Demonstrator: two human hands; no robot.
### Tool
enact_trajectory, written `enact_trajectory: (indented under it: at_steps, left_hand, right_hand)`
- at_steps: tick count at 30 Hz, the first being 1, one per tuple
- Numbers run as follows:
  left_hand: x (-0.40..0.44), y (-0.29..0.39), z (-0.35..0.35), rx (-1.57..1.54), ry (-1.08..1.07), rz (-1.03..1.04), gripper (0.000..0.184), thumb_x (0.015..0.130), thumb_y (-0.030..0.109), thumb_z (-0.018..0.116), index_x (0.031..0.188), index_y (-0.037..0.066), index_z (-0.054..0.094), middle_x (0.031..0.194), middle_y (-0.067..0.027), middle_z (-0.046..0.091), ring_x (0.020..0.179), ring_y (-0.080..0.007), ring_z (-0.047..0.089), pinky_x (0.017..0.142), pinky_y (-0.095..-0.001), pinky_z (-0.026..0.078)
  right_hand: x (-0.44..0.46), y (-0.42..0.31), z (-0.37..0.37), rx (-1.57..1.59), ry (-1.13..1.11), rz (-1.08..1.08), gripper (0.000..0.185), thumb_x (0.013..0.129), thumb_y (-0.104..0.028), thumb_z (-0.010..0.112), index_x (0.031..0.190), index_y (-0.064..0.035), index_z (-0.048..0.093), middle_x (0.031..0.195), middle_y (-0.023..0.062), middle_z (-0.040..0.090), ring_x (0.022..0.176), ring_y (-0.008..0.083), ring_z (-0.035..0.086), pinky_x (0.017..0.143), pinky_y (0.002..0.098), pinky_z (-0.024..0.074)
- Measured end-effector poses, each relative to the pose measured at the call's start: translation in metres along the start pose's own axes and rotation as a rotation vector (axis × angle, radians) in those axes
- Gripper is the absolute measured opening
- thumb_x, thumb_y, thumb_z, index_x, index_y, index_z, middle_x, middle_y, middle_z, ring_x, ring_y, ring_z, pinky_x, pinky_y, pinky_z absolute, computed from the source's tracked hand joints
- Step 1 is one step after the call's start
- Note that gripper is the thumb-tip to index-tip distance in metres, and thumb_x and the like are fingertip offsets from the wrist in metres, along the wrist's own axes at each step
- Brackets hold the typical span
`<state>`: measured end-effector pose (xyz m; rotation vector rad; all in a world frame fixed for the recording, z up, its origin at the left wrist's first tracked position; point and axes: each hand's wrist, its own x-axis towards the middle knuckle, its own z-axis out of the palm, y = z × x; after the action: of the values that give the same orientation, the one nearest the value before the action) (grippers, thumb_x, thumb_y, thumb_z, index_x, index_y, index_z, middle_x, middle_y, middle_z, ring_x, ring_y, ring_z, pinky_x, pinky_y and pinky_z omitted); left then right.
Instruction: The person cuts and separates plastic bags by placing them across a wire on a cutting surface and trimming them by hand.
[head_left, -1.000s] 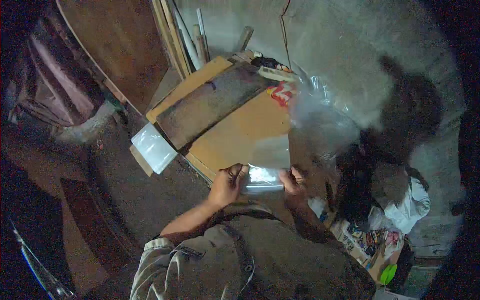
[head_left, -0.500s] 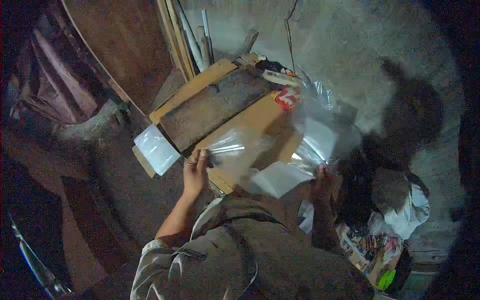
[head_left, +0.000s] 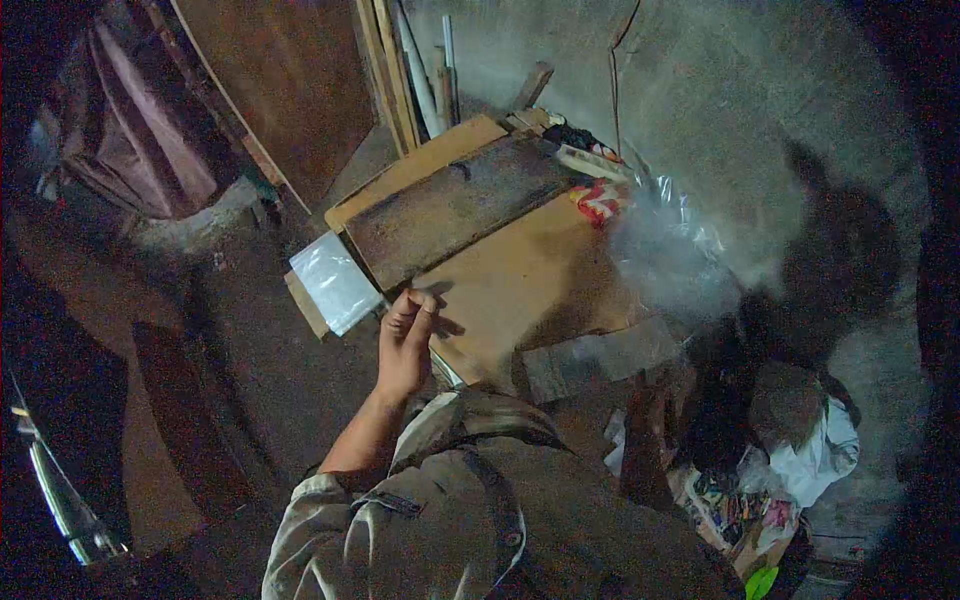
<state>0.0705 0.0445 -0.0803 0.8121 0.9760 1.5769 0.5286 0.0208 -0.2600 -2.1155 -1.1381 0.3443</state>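
Observation:
Over the near left corner of the cardboard, my left hand has its fingers curled together, with nothing visible in them. A stack of clear plastic sheets or bags lies just left of it. A blurred transparent plastic piece spans the cardboard's near right edge. My right hand is lost in deep shadow around that plastic's right end, so its fingers and any hold cannot be made out. A dark stained board rests across the cardboard's far part.
A red and white packet lies at the cardboard's far right, beside crumpled clear plastic. Wooden sticks lean behind. At the lower right are a white bag and a container of small packets. A draped cloth hangs at the left.
My hands moved apart from the plastic between them. The plastic left my left hand and shifted right, while my right hand passed into shadow. The view shifted slightly.

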Motion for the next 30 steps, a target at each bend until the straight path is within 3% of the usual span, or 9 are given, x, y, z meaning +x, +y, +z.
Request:
enact_trajectory:
  at_steps: [3, 4, 8, 11, 15, 21, 25, 27, 30]
  left_hand:
    - [-0.007, 0.003, 0.010, 0.044, -0.047, 0.020, 0.016, 0.095, 0.019, 0.050, 0.091, 0.004, 0.052, 0.082, -0.0025, 0.053, 0.064, -0.0122, 0.058, 0.056, -0.0288, 0.049]
    - [-0.010, 0.006, 0.017, 0.072, -0.072, 0.007, 0.017, 0.096, 0.020, 0.048, 0.091, 0.004, 0.052, 0.079, -0.0017, 0.051, 0.060, -0.0112, 0.056, 0.053, -0.0286, 0.050]
    - [-0.027, 0.004, 0.030, 0.182, -0.246, -0.142, 0.016, 0.097, 0.020, 0.047, 0.094, 0.005, 0.052, 0.080, -0.0009, 0.049, 0.057, -0.0075, 0.050, 0.053, -0.0238, 0.045]
    - [-0.032, 0.010, 0.040, 0.321, -0.315, 0.186, 0.015, 0.097, 0.015, 0.045, 0.096, 0.002, 0.053, 0.084, -0.0014, 0.053, 0.074, -0.0079, 0.049, 0.068, -0.0230, 0.041]
    - [-0.037, 0.010, 0.028, 0.367, -0.346, 0.111, 0.015, 0.097, 0.013, 0.045, 0.097, 0.002, 0.054, 0.087, -0.0027, 0.055, 0.078, -0.0098, 0.049, 0.072, -0.0256, 0.042]
    - [-0.037, 0.004, 0.016, 0.597, -0.298, 0.087, 0.020, 0.095, 0.013, 0.047, 0.111, 0.001, 0.052, 0.089, -0.0062, 0.057, 0.080, -0.0114, 0.051, 0.072, -0.0283, 0.043]
    - [-0.036, 0.007, 0.029, 0.565, -0.010, 0.034, 0.030, 0.088, 0.017, 0.059, 0.111, 0.000, 0.051, 0.097, -0.0148, 0.056, 0.083, -0.0237, 0.055, 0.076, -0.0329, 0.044]
    - [-0.034, 0.017, 0.032, 0.757, 0.013, 0.288, 0.037, 0.083, 0.018, 0.065, 0.111, -0.002, 0.051, 0.106, -0.0177, 0.055, 0.090, -0.0307, 0.055, 0.079, -0.0370, 0.044]
    - [-0.037, 0.036, 0.043, 0.753, -0.183, 0.434, 0.031, 0.081, 0.012, 0.067, 0.107, 0.000, 0.056, 0.097, -0.0125, 0.056, 0.086, -0.0221, 0.053, 0.073, -0.0337, 0.043]
  right_hand:
    - [-0.006, -0.006, 0.035, 0.517, -0.093, -0.220, 0.037, 0.094, -0.029, 0.044, 0.123, -0.0061, 0.052, 0.126, 0.0159, 0.051, 0.119, 0.0245, 0.046, 0.097, 0.0392, 0.0382]
    - [-0.012, -0.020, 0.043, 0.009, -0.256, -0.557, 0.037, 0.093, -0.030, 0.045, 0.123, -0.0090, 0.052, 0.127, 0.0157, 0.051, 0.112, 0.0295, 0.052, 0.092, 0.0402, 0.0428]
    - [-0.050, -0.105, 0.055, 0.330, -1.004, -0.235, 0.045, 0.093, -0.036, 0.048, 0.124, -0.0039, 0.048, 0.120, 0.0136, 0.054, 0.109, 0.0248, 0.053, 0.092, 0.0399, 0.0428]
    - [-0.077, -0.154, 0.040, 0.678, -1.158, -0.052, 0.045, 0.093, -0.036, 0.050, 0.122, -0.0026, 0.049, 0.113, 0.0121, 0.057, 0.104, 0.0226, 0.055, 0.088, 0.0392, 0.0459]
    - [-0.104, -0.294, -0.029, 1.110, -1.054, 0.133, 0.033, 0.092, -0.024, 0.055, 0.115, -0.0013, 0.052, 0.104, 0.0090, 0.060, 0.092, 0.0188, 0.060, 0.079, 0.0366, 0.0503]
    - [-0.100, -0.304, -0.026, 1.011, -0.854, -0.096, 0.013, 0.090, -0.011, 0.056, 0.098, -0.0008, 0.060, 0.085, 0.0058, 0.063, 0.072, 0.0148, 0.060, 0.066, 0.0293, 0.0485]
    - [-0.096, -0.314, -0.030, 0.729, -0.712, -0.344, 0.006, 0.087, -0.004, 0.057, 0.091, -0.0004, 0.059, 0.082, 0.0039, 0.062, 0.069, 0.0083, 0.055, 0.064, 0.0226, 0.0430]
    - [-0.095, -0.318, -0.029, 0.520, -0.573, -0.502, 0.003, 0.085, 0.000, 0.057, 0.088, -0.0002, 0.059, 0.081, 0.0031, 0.062, 0.069, 0.0064, 0.053, 0.063, 0.0213, 0.0417]
    - [-0.107, -0.332, -0.034, 0.462, -0.691, -0.576, 0.010, 0.077, 0.005, 0.060, 0.086, 0.0006, 0.058, 0.079, 0.0047, 0.061, 0.069, 0.0092, 0.054, 0.064, 0.0234, 0.0437]
